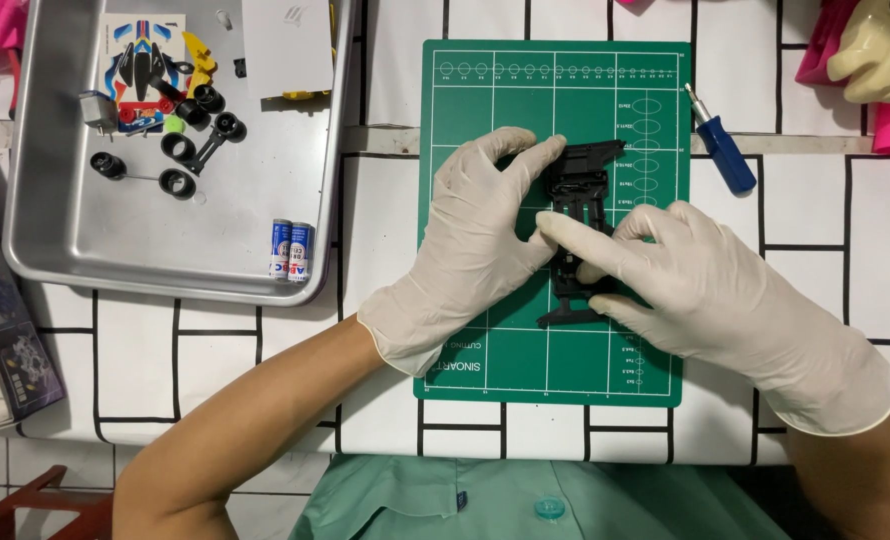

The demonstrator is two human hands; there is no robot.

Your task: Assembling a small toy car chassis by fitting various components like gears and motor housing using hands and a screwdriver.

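A: Item one, centre of the work area?

B: Black plastic toy-car chassis (577, 235), lying lengthwise on the green cutting mat (485, 90), directly between the two hands. Both hands gloved, pale latex.

A: Left hand, state?

B: Left hand (475, 250) spread over the chassis's left flank, fingertips curled onto its upper end. It reads as a steadying brace, keeping the part flat on the mat.

A: Right hand?

B: Right hand (705, 290) comes in from the lower right, thumb and forefinger pinched narrowly at the middle of the chassis. Whether a small piece sits between those fingertips, I cannot tell.

A: Items beyond the hands?

B: Blue-handled screwdriver (720, 150), above the right hand, lying just off the mat's right edge, within easy reach. Metal tray (65, 240), well to the left of the left hand, likely there to keep loose parts from rolling off. In it: black wheels (197, 125), a sticker sheet (143, 60), a small motor (97, 108), and two batteries (292, 250) at the corner nearest the left wrist.

A: Surface?

B: White tablecloth with black grid lines (215, 350), under everything.
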